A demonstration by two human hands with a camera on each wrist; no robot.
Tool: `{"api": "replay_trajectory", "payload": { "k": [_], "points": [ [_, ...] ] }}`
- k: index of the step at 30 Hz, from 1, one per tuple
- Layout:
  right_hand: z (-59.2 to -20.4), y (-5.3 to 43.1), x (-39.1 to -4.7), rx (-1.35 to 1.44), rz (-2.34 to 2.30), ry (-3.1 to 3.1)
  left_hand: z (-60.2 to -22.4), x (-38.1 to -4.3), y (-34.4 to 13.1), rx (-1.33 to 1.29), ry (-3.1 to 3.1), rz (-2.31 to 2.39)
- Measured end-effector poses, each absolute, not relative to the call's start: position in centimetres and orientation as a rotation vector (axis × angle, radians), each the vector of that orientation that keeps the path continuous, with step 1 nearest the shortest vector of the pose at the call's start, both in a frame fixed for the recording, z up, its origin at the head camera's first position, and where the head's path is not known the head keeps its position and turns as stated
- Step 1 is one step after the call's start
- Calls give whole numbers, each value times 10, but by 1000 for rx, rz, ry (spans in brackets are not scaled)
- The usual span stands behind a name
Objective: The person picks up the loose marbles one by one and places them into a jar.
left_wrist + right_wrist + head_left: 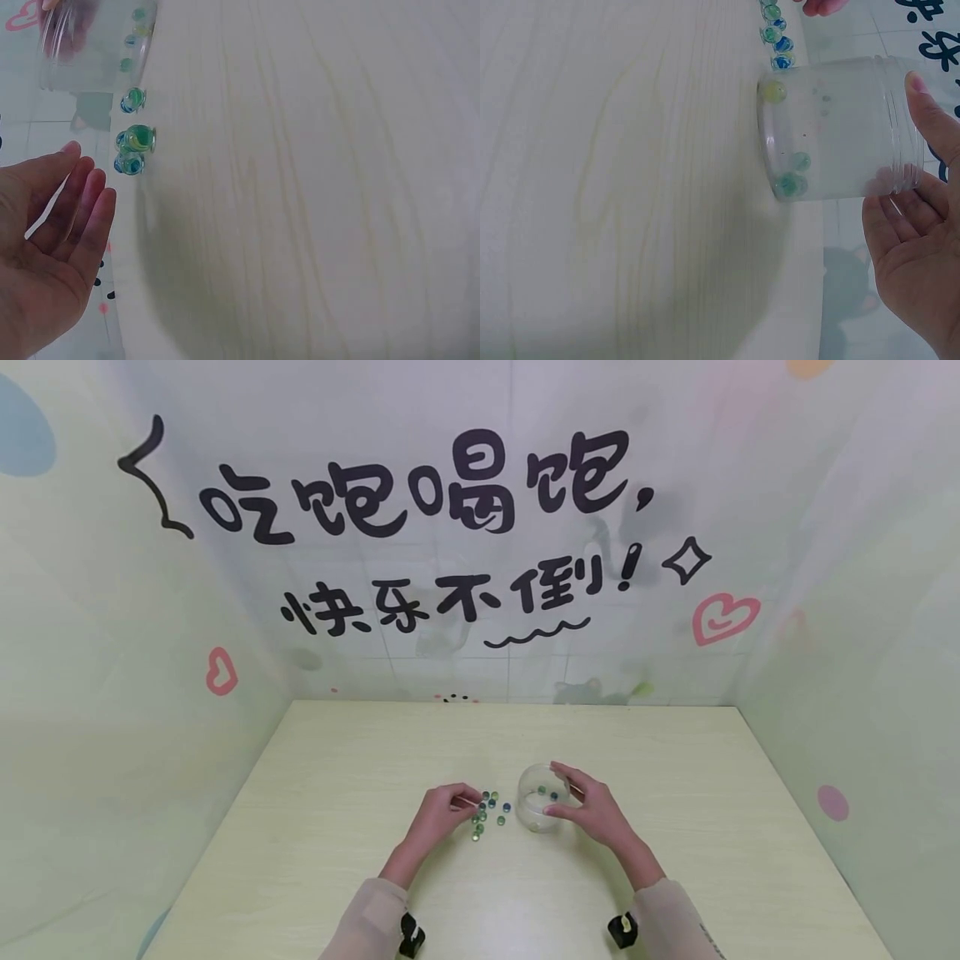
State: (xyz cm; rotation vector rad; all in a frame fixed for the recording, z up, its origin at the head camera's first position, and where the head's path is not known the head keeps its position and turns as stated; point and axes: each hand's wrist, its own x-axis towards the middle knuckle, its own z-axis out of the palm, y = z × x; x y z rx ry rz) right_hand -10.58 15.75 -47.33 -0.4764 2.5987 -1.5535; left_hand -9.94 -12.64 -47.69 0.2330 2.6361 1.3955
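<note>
A clear plastic jar [534,814] stands upright on the table with several marbles [789,184] on its bottom. My right hand [600,814] holds it near the rim, thumb on one side and fingers on the other, as the right wrist view [922,240] shows. Left of the jar lies a loose group of green and blue glass marbles [491,803]. Beside that group my left hand [442,814] hovers, its fingers loosely bent and the thumb tip close to the index fingertip. In the left wrist view, no marble shows between the fingers of this hand [52,240].
The pale wood-grain table [360,752] reaches back to a wall sheet [510,668] with black lettering and hearts. Similar sheets stand along both sides. Black wrist straps [622,930] sit at the sleeve ends.
</note>
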Motion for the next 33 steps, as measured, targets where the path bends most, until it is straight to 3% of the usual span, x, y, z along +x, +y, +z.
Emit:
{"api": "replay_trajectory", "payload": {
  "k": [33],
  "points": [
    [-468,156,-103,-456,-1611,2543,-496,-94,-132,321,2696,1317]
  ]
}}
